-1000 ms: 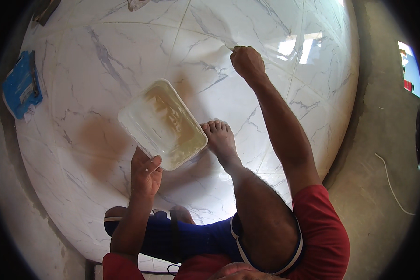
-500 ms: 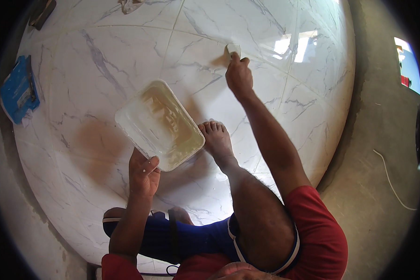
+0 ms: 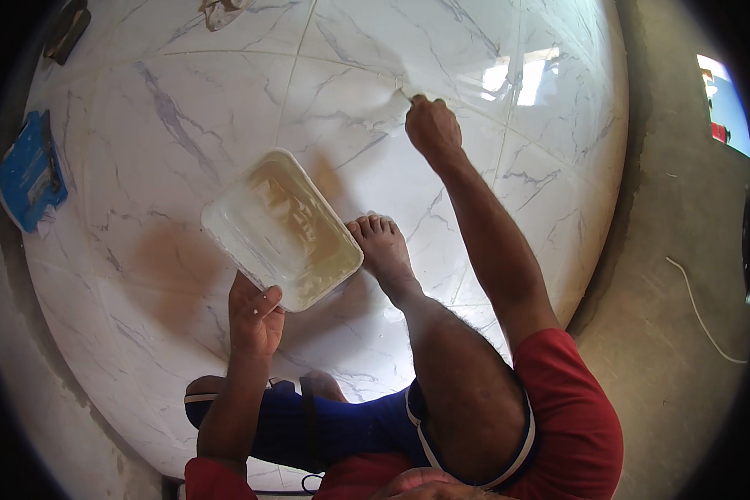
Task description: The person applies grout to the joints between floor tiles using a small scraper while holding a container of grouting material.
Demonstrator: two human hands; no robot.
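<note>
My left hand grips the near corner of a white rectangular plastic tub, thumb over the rim. The tub is tilted above the floor, and a cream-coloured paste, like grout, coats its inside. Farther off to the right, my right hand is closed on a small pale flat scraper. Only a thin edge of the scraper shows past the fingers, close to a joint between the marble-patterned floor tiles. Most of the scraper is hidden by the hand.
My bare foot rests just right of the tub. A blue bag lies at the far left, with a dark block-like thing beyond it. A crumpled pale scrap lies at the top. A grey wall with a white cord borders the right.
My right hand has drawn slightly nearer and turned, so the scraper now shows edge-on instead of its flat face. The left hand and tub have barely shifted.
</note>
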